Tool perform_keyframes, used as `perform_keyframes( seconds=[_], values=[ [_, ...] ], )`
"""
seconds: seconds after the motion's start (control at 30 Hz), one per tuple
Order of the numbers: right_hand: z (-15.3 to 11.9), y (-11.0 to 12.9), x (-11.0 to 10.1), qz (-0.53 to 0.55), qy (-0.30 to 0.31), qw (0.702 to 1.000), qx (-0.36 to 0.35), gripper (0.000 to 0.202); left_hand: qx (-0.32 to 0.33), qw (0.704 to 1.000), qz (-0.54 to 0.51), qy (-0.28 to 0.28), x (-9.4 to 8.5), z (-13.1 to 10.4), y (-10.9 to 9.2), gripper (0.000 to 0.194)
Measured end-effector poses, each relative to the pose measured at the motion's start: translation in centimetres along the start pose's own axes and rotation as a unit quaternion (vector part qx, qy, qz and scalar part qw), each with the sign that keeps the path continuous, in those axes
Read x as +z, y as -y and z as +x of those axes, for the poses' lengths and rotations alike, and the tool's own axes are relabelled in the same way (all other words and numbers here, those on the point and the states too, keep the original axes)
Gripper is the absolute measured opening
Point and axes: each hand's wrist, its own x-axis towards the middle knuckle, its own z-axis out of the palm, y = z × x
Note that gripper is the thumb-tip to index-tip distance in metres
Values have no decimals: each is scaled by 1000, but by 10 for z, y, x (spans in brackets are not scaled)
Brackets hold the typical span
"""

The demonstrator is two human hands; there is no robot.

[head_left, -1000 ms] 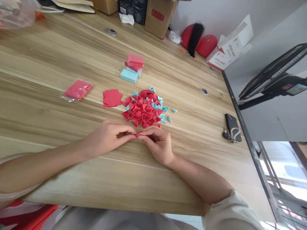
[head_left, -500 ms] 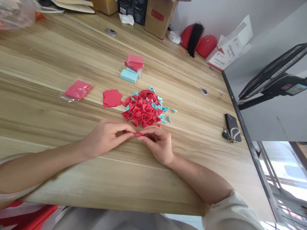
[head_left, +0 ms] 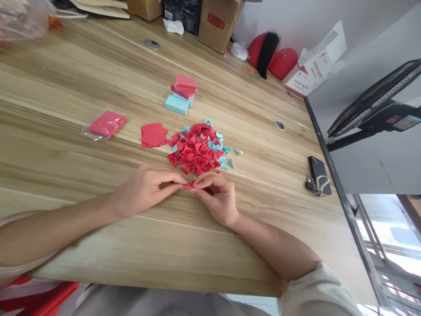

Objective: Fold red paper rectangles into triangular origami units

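Between my fingertips is a small folded piece of red paper (head_left: 188, 186), partly hidden by the fingers. My left hand (head_left: 148, 188) pinches its left end between thumb and forefinger. At the other end my right hand (head_left: 217, 195) pinches it in the same way. Just beyond the hands lies a heap of folded red paper triangles (head_left: 195, 153), with light blue folded triangles (head_left: 226, 150) along its right side and back. Left of the heap rests a small stack of loose red paper squares (head_left: 153, 134).
A clear bag of red paper (head_left: 107, 124) lies farther left. Behind the heap are wrapped red paper packs (head_left: 184, 85) and blue packs (head_left: 177, 104). Keys (head_left: 317, 186) and a black case (head_left: 315, 166) sit at the right. Cardboard boxes (head_left: 217, 26) line the back, and a fan (head_left: 375, 101) stands right.
The red piece between my fingers has turned slightly, and a small red flap now shows above it by my right fingertips. Both hands stay in nearly the same place.
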Motion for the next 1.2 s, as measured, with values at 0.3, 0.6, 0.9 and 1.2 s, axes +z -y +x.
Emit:
perform_keyframes(
  seconds=[0.3, 0.6, 0.9, 1.2],
  values=[
    [1, 0, 0, 13, 16, 1000, 11, 20, -19, 1000, -11, -17, -1, 0, -4, 19],
    [0, 3, -1, 29, 1, 997, 66, 17, -23, 998, -20, -51, -3, 1, -8, 15],
    [1, 3, -2, 15, 10, 999, 51, 16, -6, 999, -26, -39, -3, 1, -8, 14],
    [1, 3, -3, 20, 14, 999, 46, 16, -58, 996, -69, -12, -3, 1, -7, 19]
  ],
)
